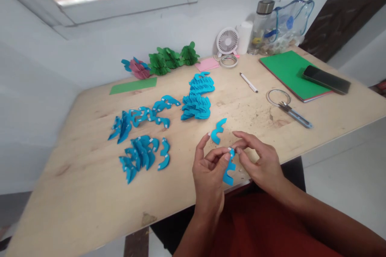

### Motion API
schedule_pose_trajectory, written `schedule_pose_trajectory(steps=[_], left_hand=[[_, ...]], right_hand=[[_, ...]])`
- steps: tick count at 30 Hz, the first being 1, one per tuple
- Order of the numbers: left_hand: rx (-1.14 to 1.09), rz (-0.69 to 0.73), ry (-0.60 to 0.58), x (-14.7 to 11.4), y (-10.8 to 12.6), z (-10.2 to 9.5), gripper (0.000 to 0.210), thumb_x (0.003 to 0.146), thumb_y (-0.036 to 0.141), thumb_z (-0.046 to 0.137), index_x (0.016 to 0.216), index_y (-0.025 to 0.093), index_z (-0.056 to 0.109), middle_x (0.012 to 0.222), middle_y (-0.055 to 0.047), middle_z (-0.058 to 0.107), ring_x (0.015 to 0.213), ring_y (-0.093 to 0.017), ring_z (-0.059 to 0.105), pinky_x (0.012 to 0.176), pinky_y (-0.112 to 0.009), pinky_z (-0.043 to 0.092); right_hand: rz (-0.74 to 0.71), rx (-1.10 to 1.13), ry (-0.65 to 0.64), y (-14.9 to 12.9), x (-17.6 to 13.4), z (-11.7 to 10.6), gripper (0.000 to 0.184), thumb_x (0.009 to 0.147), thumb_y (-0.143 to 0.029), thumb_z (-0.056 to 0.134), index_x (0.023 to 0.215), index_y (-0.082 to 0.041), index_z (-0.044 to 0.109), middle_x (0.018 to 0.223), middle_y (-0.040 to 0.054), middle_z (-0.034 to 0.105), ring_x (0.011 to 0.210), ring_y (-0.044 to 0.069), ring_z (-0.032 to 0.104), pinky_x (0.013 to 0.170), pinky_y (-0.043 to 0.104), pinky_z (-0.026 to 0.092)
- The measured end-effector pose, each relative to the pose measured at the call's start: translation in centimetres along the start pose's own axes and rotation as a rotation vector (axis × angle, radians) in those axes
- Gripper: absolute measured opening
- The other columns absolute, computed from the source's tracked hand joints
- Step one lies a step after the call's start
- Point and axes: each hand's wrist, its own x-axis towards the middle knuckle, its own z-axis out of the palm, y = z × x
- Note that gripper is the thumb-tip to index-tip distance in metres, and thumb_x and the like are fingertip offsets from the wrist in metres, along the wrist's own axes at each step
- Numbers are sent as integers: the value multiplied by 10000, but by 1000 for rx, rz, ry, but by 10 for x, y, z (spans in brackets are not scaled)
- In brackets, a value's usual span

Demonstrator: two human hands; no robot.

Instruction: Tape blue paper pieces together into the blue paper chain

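Observation:
My left hand (pixel 211 168) pinches a wavy blue paper cutout (pixel 229 170) between thumb and finger, above the table's near edge. A small white tape square shows at the cutout's top, and a white bit sits on a raised left fingertip. My right hand (pixel 259 158) closes thumb and finger on the cutout's top end, beside that square. Another blue cutout (pixel 217 131) lies just beyond my hands. To the left are folded blue cutouts with white squares, in a back group (pixel 141 116) and a front group (pixel 140 154). Stacked blue cutouts (pixel 196 106) stand farther back.
Green paper shapes (pixel 171 58), a pink and blue one (pixel 138 68) and a green strip (pixel 132 85) lie at the back. Rightward are a fan (pixel 227 41), bottle (pixel 261 28), tape roll (pixel 228 61), pen (pixel 249 82), utility knife (pixel 295 115), green sheets (pixel 291 72) and phone (pixel 325 79).

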Motion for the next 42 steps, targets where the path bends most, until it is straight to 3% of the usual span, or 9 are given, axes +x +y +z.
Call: schedule_pose_trajectory(steps=[7,13,20,34,42], left_hand=[[5,-3,20,2,0,-3,701,653,144,761,1282,212,458,754,4,718,741,-134,670,740,-246,506],[-17,-32,5,4,0,-4,703,644,147,770,1275,221,470,755,7,721,737,-128,668,739,-239,500],[14,-25,-7,5,-2,-6,699,642,146,767,1272,219,473,733,10,721,718,-129,667,723,-240,493],[227,-69,-215,21,13,-20,781,616,156,774,1322,206,444,728,-20,728,669,-143,652,595,-212,469],[304,-169,-357,25,25,-22,811,626,171,768,1352,166,407,705,-39,720,639,-142,626,587,-221,448]], right_hand=[[-72,-55,-11,2,-1,-1,362,832,-146,535,1181,-237,569,861,11,722,798,155,692,787,310,562],[-269,-187,7,4,-1,-1,406,866,-94,511,1252,-220,520,882,33,728,768,154,688,706,294,552],[-376,-273,-89,10,4,-4,412,875,-106,477,1277,-193,492,829,38,707,729,164,665,688,313,532],[-347,-167,-437,12,22,-23,427,875,-118,444,1292,-215,452,900,35,683,853,148,643,772,317,527],[-219,-72,-631,8,27,-33,466,838,-96,480,1283,-232,453,813,-11,659,743,126,623,720,271,496]])
